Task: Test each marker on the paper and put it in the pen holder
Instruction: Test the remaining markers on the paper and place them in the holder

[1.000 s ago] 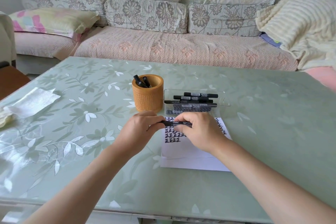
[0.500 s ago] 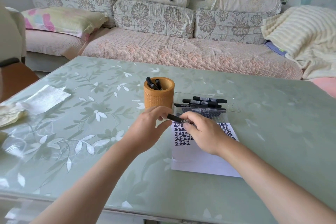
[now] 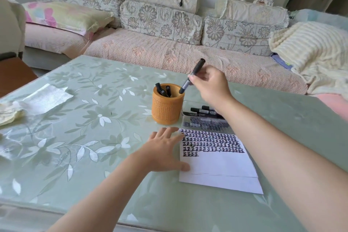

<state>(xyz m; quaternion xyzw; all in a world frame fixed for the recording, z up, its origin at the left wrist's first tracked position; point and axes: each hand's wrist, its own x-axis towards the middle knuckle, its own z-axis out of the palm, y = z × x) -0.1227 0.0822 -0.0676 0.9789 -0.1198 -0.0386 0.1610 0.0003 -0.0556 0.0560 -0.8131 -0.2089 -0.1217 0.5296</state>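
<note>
Two hands work over the table (image 3: 79, 130), a glossy pale-green top with a white leaf-and-flower pattern. The right hand (image 3: 210, 85), raised above the middle of the table, pinches a slim black marker (image 3: 192, 75) at mid-barrel. The marker tilts, its blunt upper end pointing away and its lower end at the right rim of the pen holder (image 3: 167, 108), a squat orange cylinder with a woven-looking wall. Three more black markers (image 3: 163, 90) lean inside it.

The left hand (image 3: 163, 149) lies flat, palm down and fingers spread wide, holding nothing. Its thumb and fingertips touch the left edge of the paper (image 3: 218, 167), a white rectangular sheet with rows of dark, blocky test marks across its upper part.

Just beyond the paper, beside the holder, a clear plastic tray (image 3: 190, 102) holds further black markers lying flat. Toward the table's left edge rests a crumpled white cloth (image 3: 47, 98). Behind the far edge stand a quilted pink sofa (image 3: 160, 51) and a ribbed cream blanket (image 3: 308, 49).
</note>
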